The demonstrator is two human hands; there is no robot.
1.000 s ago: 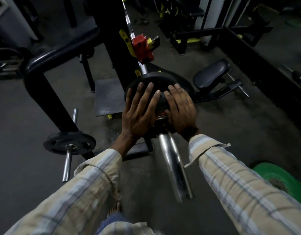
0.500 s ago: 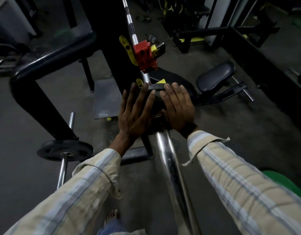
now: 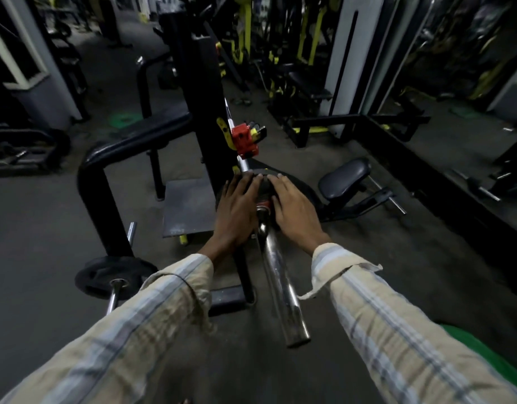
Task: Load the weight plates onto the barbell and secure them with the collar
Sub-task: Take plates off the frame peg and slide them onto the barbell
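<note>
A black weight plate sits on the chrome barbell sleeve, far up the sleeve toward the rack. My left hand lies flat against the plate's face left of the sleeve, fingers spread. My right hand lies flat on it right of the sleeve. Both palms press on the plate without gripping it. The sleeve's free end points toward me. A red block sits on the bar beyond the plate. No collar can be made out.
A black rack upright stands just left of the bar. Another black plate rests on a storage peg at lower left. A green plate lies on the floor at right. A padded seat stands right of the bar.
Both hands have pushed the plate farther along the sleeve, away from me. More bare sleeve shows in front of the plate, and the view has lifted to take in more of the gym.
</note>
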